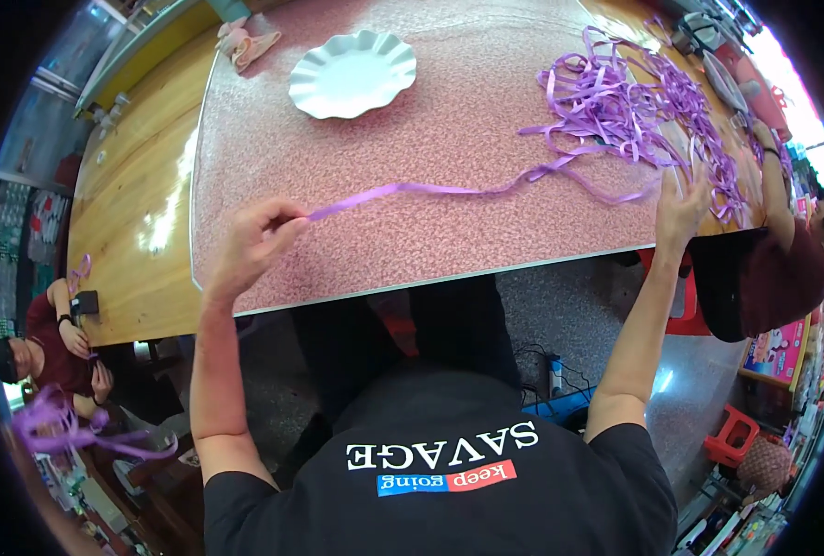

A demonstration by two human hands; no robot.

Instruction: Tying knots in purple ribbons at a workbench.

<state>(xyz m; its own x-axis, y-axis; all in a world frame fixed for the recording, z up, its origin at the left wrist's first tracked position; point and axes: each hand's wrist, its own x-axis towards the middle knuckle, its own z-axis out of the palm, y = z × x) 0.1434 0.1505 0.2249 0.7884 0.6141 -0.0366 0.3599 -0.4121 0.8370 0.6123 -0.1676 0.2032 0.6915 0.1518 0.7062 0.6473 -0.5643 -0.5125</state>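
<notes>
My left hand (256,243) is closed, thumb and fingertips pinching the end of a purple ribbon (398,189). From that pinch the ribbon runs right across the pink table mat, loosely stretched, with a small knot or twist partway along. It bends round beside my right hand (682,199), at the near edge of a large tangled heap of purple ribbons (597,102). My right hand's fingers point up among the strands and look blurred, so their grip on any ribbon cannot be made out.
A white scalloped plate (352,76) stands on the pink mat (430,134), with a small pinkish cloth item (245,46) to its left. Co-workers sit at both table ends; one person's hand (75,339) is at the left. A red stool (732,435) stands on the floor.
</notes>
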